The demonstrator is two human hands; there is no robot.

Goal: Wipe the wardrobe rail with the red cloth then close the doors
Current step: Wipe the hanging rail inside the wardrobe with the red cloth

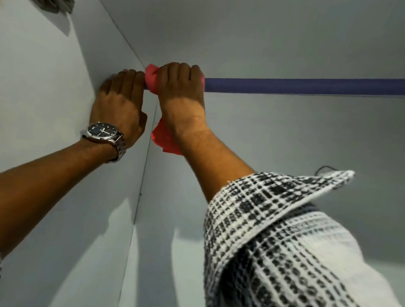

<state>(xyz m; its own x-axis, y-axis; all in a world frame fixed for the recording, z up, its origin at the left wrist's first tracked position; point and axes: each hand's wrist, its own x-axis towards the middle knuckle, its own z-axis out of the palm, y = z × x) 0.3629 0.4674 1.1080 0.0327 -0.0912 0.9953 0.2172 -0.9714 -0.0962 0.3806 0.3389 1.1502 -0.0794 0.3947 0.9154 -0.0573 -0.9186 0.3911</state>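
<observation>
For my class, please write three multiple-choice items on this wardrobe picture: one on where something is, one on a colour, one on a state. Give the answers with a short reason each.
1. Where on the rail is the red cloth?
A. At its left end, near the side wall
B. At its middle
C. At its far right end

2. What colour is the rail?
A. Silver
B. Purple-blue
C. Green

3. What is the right hand doing?
A. Hanging open below the rail
B. Gripping the cloth around the rail
C. Resting flat on the back panel

Answers:
1 A: the cloth sits beside the left hand, which is at the corner with the side wall.
2 B: the bare length of rail shows purple-blue.
3 B: its fingers curl over the rail with cloth showing on either side.
</observation>
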